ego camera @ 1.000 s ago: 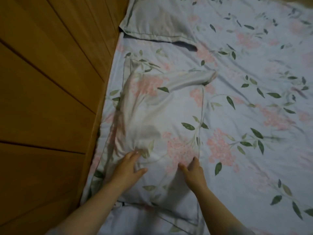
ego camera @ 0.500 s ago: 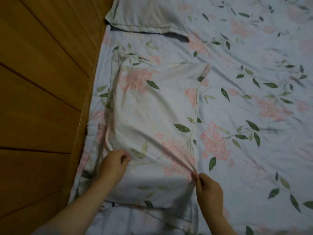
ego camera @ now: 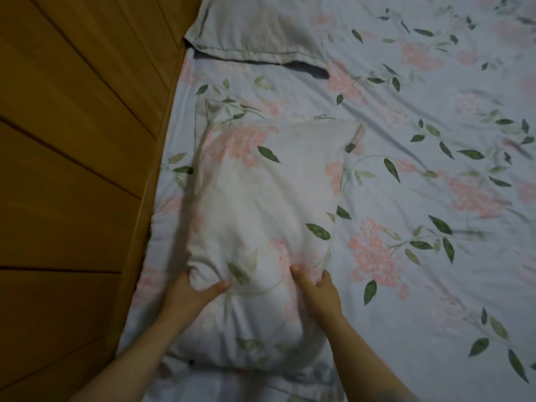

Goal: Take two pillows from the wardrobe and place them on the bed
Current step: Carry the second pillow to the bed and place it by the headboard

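Pillow flat on bed

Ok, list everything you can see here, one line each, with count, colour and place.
floral pillow: one, pale with pink flowers and green leaves, lying on the bed near its left edge
plain pillow: one, pale blue-grey, at the top of the view on the bed, beside the panelling
bed: one, pale blue sheet with pink flowers and green leaves, fills the right side
wooden panelling: one, brown, along the left
left hand: one, grips the floral pillow's near left edge
right hand: one, grips the floral pillow's near right part
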